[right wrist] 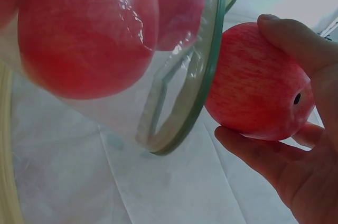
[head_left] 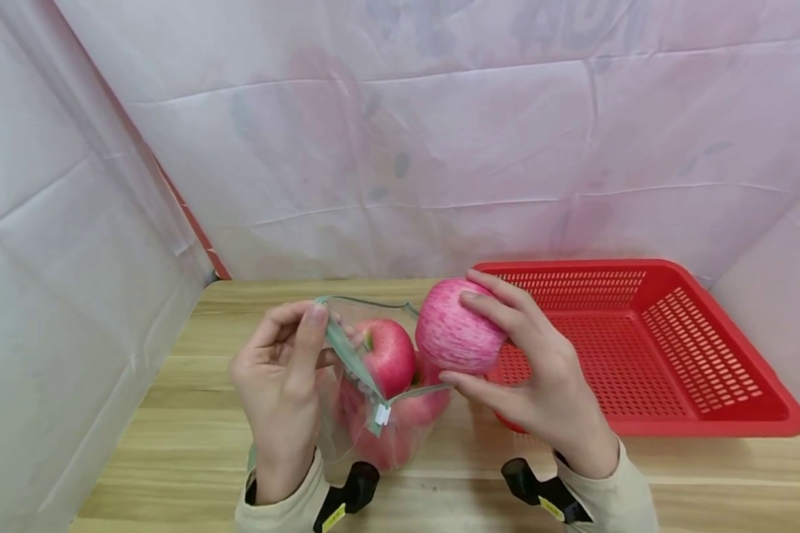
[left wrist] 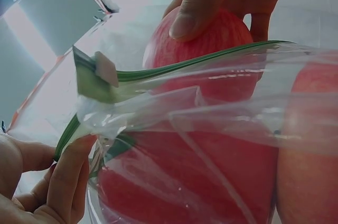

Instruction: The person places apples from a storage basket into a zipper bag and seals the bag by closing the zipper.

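A clear zip bag (head_left: 336, 437) with a green rim and a white slider (head_left: 383, 414) stands on the table, its mouth gaping. Several red apples (head_left: 390, 359) are inside it. My left hand (head_left: 283, 392) pinches the green rim on the left side, as the left wrist view also shows. In my right hand (head_left: 540, 355) is a pink-red apple (head_left: 460, 326), gripped between thumb and fingers at the right edge of the bag's mouth. The right wrist view shows this apple (right wrist: 259, 86) just beside the green rim (right wrist: 211, 76), outside the bag.
A red plastic basket (head_left: 740, 427) with slotted sides stands at the right, partly behind my right hand; no fruit shows in its visible part. Beneath everything is a wood-grain table (head_left: 193, 414). White cloth sheets (head_left: 400, 148) hang behind and at both sides.
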`<state>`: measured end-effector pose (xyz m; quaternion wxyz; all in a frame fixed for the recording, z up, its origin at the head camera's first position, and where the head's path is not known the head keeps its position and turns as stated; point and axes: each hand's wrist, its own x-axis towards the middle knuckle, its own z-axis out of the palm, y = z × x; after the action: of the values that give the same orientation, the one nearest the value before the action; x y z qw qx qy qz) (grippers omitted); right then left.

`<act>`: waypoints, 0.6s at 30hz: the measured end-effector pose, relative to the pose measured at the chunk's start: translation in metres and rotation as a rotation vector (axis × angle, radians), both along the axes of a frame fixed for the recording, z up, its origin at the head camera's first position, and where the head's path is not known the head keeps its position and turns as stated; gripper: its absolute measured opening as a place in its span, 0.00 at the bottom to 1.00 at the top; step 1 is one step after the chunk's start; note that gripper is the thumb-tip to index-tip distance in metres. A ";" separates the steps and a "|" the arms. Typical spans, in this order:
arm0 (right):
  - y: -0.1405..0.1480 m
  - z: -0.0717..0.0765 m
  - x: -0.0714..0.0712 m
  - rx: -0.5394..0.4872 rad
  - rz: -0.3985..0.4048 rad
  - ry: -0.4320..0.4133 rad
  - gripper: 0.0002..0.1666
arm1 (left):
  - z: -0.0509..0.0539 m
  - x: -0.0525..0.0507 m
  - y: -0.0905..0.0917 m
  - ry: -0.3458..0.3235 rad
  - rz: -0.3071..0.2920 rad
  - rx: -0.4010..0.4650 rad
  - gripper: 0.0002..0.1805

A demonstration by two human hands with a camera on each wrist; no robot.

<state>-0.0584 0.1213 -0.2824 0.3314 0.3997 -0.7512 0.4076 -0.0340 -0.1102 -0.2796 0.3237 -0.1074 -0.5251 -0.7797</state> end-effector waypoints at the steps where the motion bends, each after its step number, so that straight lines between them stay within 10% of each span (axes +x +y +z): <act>1: -0.001 0.000 0.000 0.000 0.001 0.000 0.39 | 0.000 0.000 0.000 -0.001 0.000 -0.003 0.08; 18: -0.015 -0.005 0.000 0.010 0.077 -0.040 0.39 | -0.002 0.001 0.000 0.000 -0.027 -0.011 0.03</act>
<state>-0.0581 0.1064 -0.2878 0.2986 0.4217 -0.7437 0.4242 -0.0330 -0.1105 -0.2814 0.3126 -0.1165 -0.5279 -0.7810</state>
